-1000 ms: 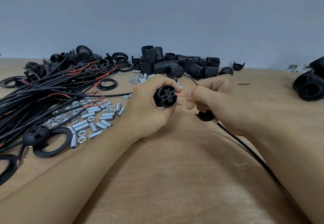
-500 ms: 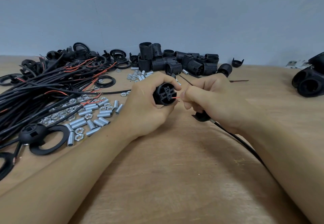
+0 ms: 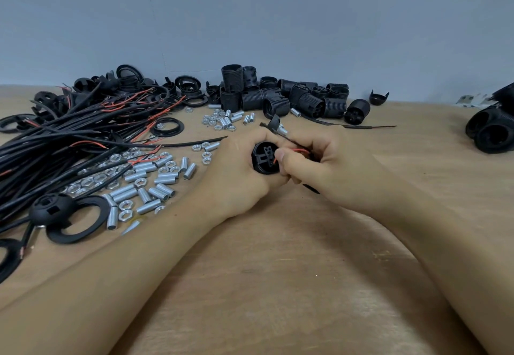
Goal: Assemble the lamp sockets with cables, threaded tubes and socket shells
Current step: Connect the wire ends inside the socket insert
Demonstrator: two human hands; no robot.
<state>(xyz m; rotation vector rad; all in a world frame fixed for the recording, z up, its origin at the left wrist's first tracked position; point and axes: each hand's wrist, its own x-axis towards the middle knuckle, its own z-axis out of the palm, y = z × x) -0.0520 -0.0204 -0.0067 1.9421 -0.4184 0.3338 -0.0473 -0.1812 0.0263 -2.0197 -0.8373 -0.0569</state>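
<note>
Two hands meet over the bench (image 3: 278, 285), close against each other. The left hand (image 3: 236, 171) is wrapped round a black socket (image 3: 264, 157), its terminal face turned toward the camera. The right hand (image 3: 314, 165) pinches a red wire (image 3: 299, 150) between thumb and forefinger, and the wire's tip now bends down against the terminals. A second ago that tip stood a little off the socket's side; since then the right thumb has closed in until it touches the socket's rim. That suggests the wire is being seated in its terminal (whether it has actually gone in is hidden by the thumb).

The hands have also lifted slightly toward the shells (image 3: 278, 96) at the back. A small black cap (image 3: 274, 123) with a metal tube now shows above the knuckles, probably threaded on the same cable.

If the red lead is seated, the second lead comes next. The loose cables (image 3: 55, 143) and tubes (image 3: 155, 179) lie untouched at left.
</note>
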